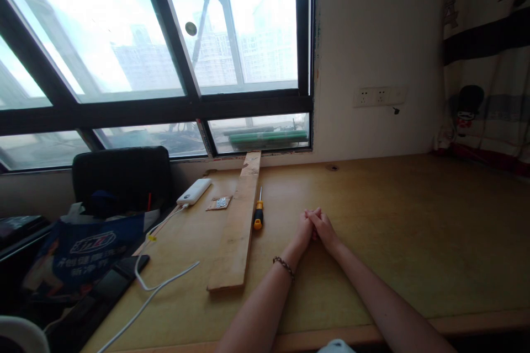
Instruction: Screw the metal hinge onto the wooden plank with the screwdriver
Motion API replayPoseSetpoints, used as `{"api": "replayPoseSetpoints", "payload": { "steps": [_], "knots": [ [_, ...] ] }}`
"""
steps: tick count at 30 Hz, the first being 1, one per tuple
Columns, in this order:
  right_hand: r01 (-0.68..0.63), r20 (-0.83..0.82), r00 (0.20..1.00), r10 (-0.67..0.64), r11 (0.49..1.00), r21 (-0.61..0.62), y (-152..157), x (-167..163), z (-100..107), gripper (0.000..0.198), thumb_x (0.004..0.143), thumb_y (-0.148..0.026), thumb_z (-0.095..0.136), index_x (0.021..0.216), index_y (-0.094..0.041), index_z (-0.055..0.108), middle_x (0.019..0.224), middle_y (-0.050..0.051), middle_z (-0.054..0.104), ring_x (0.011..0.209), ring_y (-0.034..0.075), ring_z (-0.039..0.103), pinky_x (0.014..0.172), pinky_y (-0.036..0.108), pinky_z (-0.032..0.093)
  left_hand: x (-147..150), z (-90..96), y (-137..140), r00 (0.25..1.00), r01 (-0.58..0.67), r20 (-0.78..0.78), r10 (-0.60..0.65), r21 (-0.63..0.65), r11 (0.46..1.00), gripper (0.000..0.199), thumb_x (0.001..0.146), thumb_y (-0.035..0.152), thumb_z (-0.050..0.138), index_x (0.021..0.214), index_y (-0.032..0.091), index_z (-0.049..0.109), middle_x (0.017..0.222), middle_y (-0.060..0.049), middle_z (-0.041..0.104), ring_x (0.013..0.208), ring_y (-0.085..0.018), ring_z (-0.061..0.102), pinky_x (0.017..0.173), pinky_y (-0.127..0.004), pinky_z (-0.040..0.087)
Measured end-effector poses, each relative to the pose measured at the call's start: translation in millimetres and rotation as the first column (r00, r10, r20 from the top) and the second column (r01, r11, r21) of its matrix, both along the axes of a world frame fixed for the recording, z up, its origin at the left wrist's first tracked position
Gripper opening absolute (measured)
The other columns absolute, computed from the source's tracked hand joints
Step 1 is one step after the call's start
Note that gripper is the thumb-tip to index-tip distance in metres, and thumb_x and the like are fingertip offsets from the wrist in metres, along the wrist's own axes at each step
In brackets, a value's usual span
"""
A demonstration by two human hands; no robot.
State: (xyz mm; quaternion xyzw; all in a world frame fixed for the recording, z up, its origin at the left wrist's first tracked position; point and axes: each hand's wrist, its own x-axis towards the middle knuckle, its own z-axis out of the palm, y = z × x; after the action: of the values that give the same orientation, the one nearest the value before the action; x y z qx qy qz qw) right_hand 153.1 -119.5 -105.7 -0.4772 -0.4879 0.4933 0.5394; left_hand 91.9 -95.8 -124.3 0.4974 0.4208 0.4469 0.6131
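My left hand (305, 227) and my right hand (324, 228) are clasped together on the wooden table, fingers closed against each other. No object shows between them, though the palms are hidden. A braided bracelet (284, 266) circles my left wrist. To the left of my hands lies a screwdriver (259, 214) with a yellow and black handle, its shaft aimed at the window. Right beside it, a long wooden plank (235, 237) stretches from near the front of the table toward the window. Left of the plank is a small piece of board with metal hardware (221, 203) on it.
A white power bank (194, 192) with a white cable (159, 287) lies at the table's (397, 231) left side. Beyond that edge stand a black chair (122, 176) and a blue bag (89, 248). A window, wall sockets (377, 96) and a curtain (488, 77) border the far side.
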Motion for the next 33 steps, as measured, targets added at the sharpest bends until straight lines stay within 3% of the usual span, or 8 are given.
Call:
{"api": "replayPoseSetpoints", "payload": {
  "steps": [33],
  "knots": [
    [-0.018,-0.011,1.000,0.018,1.000,-0.001,1.5,0.4,-1.0,0.038,0.070,-0.053,0.050,0.056,-0.017,0.047,0.034,-0.007,0.036,0.028,0.008,0.032,0.028,0.020,0.024,1.2,-1.0,1.1,1.000,-0.005,0.023,0.005,-0.003,1.000,0.041,0.068,0.055,0.051,0.059,0.016,0.047,0.042,0.004,0.042,0.030,-0.006,0.035,0.030,-0.020,0.024]
  ]
}}
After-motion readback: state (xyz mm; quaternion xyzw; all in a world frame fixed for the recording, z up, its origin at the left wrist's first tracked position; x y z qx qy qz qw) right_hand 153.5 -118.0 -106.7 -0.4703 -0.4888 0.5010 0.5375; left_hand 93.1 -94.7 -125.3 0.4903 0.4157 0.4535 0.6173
